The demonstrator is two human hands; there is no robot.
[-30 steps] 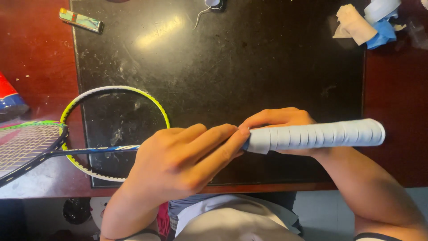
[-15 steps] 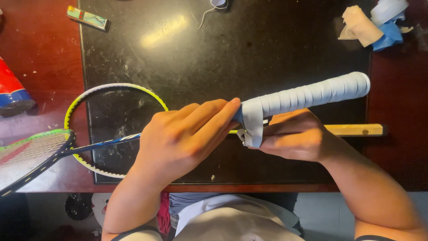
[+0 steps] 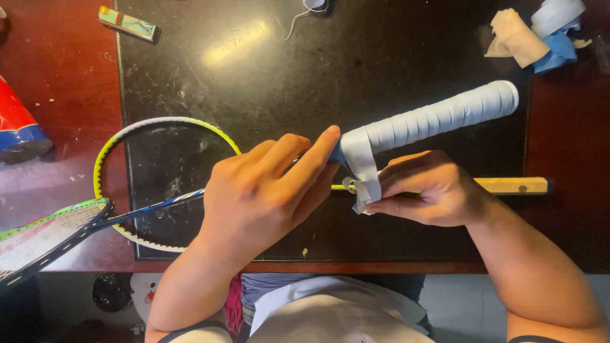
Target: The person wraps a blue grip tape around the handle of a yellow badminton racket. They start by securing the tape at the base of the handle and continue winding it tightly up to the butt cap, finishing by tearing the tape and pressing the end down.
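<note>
Racket handle [image 3: 438,117] wrapped in pale blue grip tape, raised above the dark surface [image 3: 381,57] and tilted up to the right. Left hand [image 3: 267,190] closed around the shaft at the handle's base. Right hand [image 3: 426,187] pinches the loose tape end [image 3: 363,181]. A second racket [image 3: 162,184] lies flat beneath; tape scraps [image 3: 540,32] sit at the far right corner.

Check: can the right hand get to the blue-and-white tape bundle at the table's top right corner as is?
Probably not right away: the right hand is pinching the loose grip tape end on the wrapped handle. Otherwise the path to the tape bundle looks open.
</note>
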